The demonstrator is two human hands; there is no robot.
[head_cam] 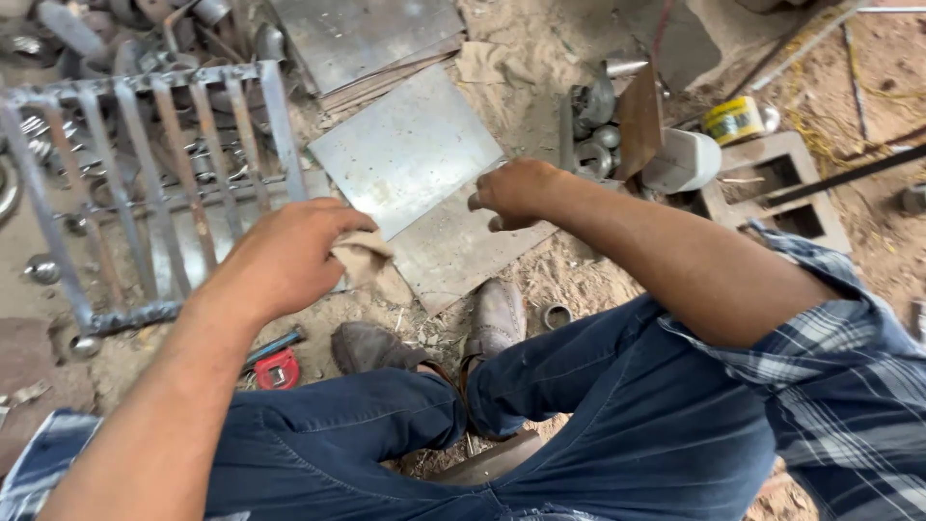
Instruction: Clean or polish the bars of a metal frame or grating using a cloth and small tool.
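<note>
just under the curled right hand (516, 191) a metal sheet (405, 150); left hand (285, 256) gripping cloth (365, 259)

Two hands (289, 256), two shoes (497, 318), one grille (154, 183)

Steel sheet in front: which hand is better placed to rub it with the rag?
Left. The left hand already holds the rag at the steel sheet edge; the right hand is bare.
</note>
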